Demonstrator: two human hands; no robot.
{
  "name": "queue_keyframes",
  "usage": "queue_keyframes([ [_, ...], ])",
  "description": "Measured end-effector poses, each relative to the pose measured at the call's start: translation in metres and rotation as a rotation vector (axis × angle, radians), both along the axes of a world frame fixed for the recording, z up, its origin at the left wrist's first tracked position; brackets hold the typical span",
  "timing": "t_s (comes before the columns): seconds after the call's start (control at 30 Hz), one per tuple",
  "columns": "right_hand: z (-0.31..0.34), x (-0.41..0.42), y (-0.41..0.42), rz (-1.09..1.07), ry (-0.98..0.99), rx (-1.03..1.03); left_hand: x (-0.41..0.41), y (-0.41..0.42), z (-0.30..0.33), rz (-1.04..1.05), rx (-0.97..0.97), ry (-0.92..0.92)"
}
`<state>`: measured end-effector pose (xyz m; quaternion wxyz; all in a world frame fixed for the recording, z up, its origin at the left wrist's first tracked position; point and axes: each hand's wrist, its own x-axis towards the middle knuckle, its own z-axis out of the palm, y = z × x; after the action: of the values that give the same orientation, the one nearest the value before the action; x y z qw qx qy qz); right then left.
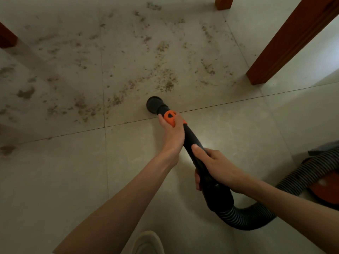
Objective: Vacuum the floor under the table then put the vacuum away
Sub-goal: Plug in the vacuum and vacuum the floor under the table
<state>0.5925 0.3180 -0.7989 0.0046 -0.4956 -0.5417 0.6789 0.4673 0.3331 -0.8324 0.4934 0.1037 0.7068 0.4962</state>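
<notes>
Vacuum wand [196, 153] runs as a black tube away from the person, its long axis pointing up and a little left toward the dirt. Head view: the left hand [172, 132] is wrapped around the wand near the front, over the orange collar [169, 119]; the right hand [218, 167] is clamped on the tube behind it, nearer the body. Just ahead of the left hand the round nozzle [155, 105] rests on the floor [73, 180], at the near edge of the crumbs [165, 81], which spread beyond it between the bench legs [286, 46]. Behind the right hand the ribbed hose [244, 219] loops to the vacuum body [328, 187], down to that hand's right. The left hand is nearer the debris, so a forward push along the wand's axis looks like what comes next; little seems cleaned so far.
</notes>
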Motion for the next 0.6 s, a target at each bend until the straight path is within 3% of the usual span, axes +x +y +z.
queue_keyframes([
  [0.13,0.0,-0.01,0.007,0.008,-0.027,0.024,-0.009,0.007,-0.003,-0.016,0.005,-0.035],
  [0.47,0.025,0.015,0.032,-0.214,-0.131,-0.032,0.026,0.06,0.024,-0.298,-0.069,-0.115],
  [0.6,0.029,0.026,0.039,-0.233,-0.165,0.034,0.039,0.07,0.023,-0.352,-0.066,-0.133],
])
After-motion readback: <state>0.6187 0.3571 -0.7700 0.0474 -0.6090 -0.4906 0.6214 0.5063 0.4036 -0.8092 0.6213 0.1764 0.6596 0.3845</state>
